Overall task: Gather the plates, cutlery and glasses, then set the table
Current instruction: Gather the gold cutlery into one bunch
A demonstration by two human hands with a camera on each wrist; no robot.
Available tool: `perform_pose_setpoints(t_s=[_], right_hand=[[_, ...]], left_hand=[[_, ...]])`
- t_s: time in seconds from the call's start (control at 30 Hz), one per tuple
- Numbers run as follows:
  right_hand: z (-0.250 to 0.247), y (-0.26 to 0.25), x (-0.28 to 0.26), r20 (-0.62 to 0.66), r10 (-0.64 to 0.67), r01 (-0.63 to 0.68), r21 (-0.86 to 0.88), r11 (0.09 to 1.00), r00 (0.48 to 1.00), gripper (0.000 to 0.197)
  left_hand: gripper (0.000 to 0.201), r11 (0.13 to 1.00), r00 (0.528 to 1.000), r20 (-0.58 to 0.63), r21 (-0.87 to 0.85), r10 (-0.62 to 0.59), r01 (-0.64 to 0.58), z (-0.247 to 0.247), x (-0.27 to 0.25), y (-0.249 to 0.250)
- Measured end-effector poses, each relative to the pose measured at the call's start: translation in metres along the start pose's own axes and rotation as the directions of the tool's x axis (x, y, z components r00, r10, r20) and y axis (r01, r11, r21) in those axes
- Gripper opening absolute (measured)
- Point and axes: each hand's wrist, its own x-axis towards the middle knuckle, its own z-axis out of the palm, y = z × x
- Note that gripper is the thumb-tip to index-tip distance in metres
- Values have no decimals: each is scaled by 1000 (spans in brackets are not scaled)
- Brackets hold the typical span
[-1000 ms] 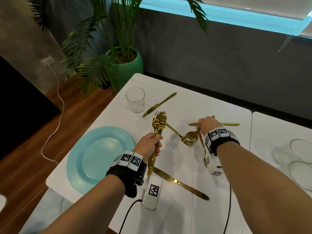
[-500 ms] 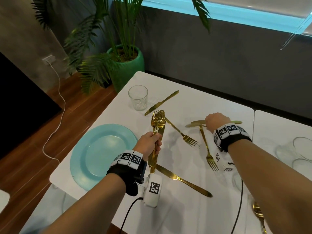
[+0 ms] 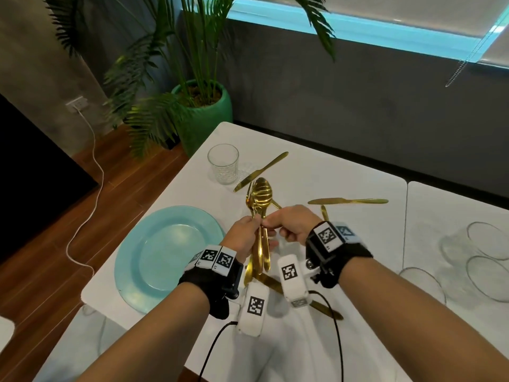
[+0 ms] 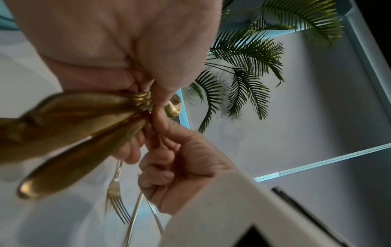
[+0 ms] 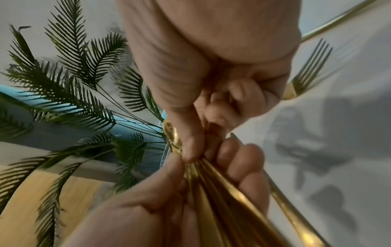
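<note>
The blue plate (image 3: pixel 168 252) lies by the table's (image 3: pixel 316 172) left edge, a place likely already begun. Beyond it a glass (image 3: pixel 223 167) stands near the far-left corner. Mid-table, above the cloth, the left hand (image 3: pixel 243 238) wraps its grip round a bundle of gold cutlery (image 3: pixel 259 213), heads up, probably so pieces stack together. The right hand (image 3: pixel 293 226) pinches a handle into that bundle. Knives (image 3: pixel 348 201) lie loose toward the far edge, awaiting collection.
</note>
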Motion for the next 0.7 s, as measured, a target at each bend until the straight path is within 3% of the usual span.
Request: perform_pose_setpoints(t_s=[0.1,0.2,0.27,0.33,0.4,0.53,0.7], right_hand=[[9,2,4,10,-48,49,-107,993,999,16],[7,2,8,-26,-92,89,-105,990,995,28],[-1,-2,12,-79,-146,120,-266,956,986,30],[-12,-6,22,-203,-224,69,-575,815,953,28],[-16,-6,30,-285,-267,-20,-717,697,920,25],[-7,-3,37,-271,-228,-64,-763,643,935,19],[-3,2,36,-296,-246,-65,-750,658,923,16]], left_hand=[[27,1000,999,-36,11,-7,8,-1,-2,-4],[25,998,998,-57,57,-2,5,-6,-4,-7],[23,991,998,-58,130,16,-8,-12,-3,-6],[24,984,998,-66,176,18,-6,-17,-3,-4],[23,983,998,-69,181,16,-3,-23,-4,-2],[20,977,995,-93,213,42,-21,-32,-2,-1],[15,966,990,-110,254,84,-53,-38,-2,-1]])
